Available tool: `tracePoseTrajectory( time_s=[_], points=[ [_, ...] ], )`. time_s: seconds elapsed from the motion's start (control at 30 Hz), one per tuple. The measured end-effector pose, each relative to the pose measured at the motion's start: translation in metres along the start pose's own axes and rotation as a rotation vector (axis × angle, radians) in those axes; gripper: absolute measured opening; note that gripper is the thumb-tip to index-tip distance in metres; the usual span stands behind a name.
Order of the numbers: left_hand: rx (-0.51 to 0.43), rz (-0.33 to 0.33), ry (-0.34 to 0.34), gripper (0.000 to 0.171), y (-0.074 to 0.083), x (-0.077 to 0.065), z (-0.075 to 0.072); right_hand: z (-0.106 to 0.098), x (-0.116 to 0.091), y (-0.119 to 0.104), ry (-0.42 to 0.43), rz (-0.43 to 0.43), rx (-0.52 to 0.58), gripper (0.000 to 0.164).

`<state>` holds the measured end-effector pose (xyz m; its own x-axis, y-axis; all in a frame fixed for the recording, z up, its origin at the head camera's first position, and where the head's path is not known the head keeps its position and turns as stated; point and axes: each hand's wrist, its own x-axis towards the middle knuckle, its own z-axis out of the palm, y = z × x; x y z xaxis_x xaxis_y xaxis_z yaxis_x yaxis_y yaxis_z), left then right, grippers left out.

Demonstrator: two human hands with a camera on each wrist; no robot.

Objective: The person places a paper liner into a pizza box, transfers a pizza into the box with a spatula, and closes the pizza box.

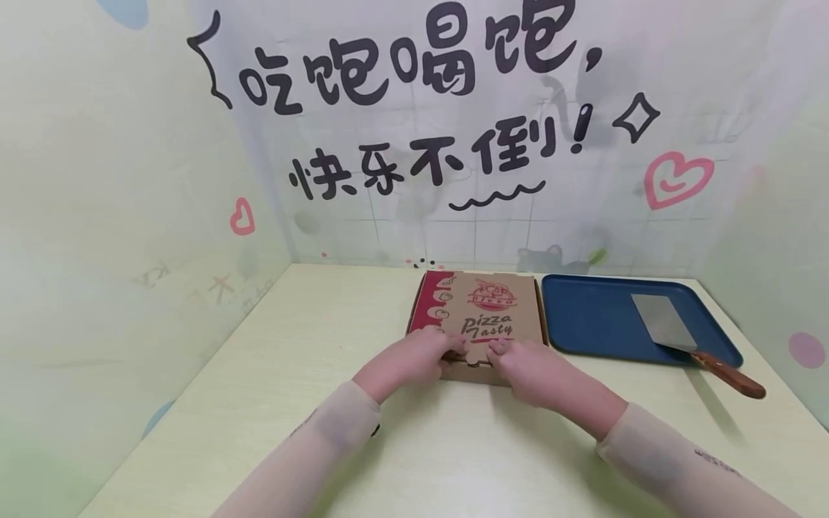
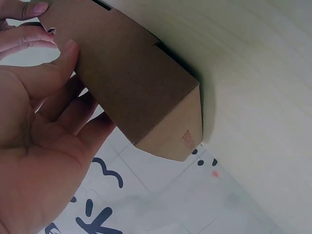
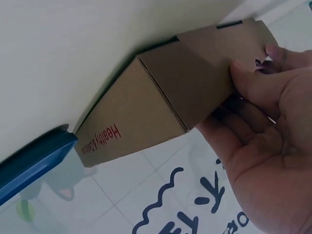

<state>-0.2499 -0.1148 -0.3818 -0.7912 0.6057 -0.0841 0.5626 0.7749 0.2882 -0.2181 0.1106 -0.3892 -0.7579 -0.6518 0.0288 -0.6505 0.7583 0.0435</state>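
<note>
A closed cardboard pizza box, brown with a red strip and printed lettering, lies flat on the table in the head view. At its front edge, my left hand grips left of the middle tab, thumb against the front wall and fingers over the lid. My right hand holds the same edge just right of the tab in a like manner. Both wrist views show the thumbs on the plain front panel. Red print marks the box's side wall. The fingertips on the lid are partly hidden there.
Close to the box's right side lies a blue tray. A spatula with a wide metal blade rests on it, its wooden handle jutting past the tray's front rim. A printed wall covering stands behind the table.
</note>
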Motion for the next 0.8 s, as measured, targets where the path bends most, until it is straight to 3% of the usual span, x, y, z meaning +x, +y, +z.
tracePoseTrajectory(
  time_s=[0.23, 0.5, 0.8],
  points=[
    [-0.095, -0.044, -0.021, 0.037, -0.011, 0.019, -0.005, -0.005, 0.019, 0.012, -0.038, 0.008, 0.032, 0.005],
    [-0.136, -0.075, -0.043, 0.046, -0.021, 0.034, -0.016, -0.011, 0.036, 0.02, -0.087, 0.037, 0.096, 0.005],
    [-0.117, -0.07, -0.043, 0.044, -0.02, 0.035, -0.012, -0.011, 0.036, 0.021, -0.083, 0.037, 0.1, 0.004]
  ],
)
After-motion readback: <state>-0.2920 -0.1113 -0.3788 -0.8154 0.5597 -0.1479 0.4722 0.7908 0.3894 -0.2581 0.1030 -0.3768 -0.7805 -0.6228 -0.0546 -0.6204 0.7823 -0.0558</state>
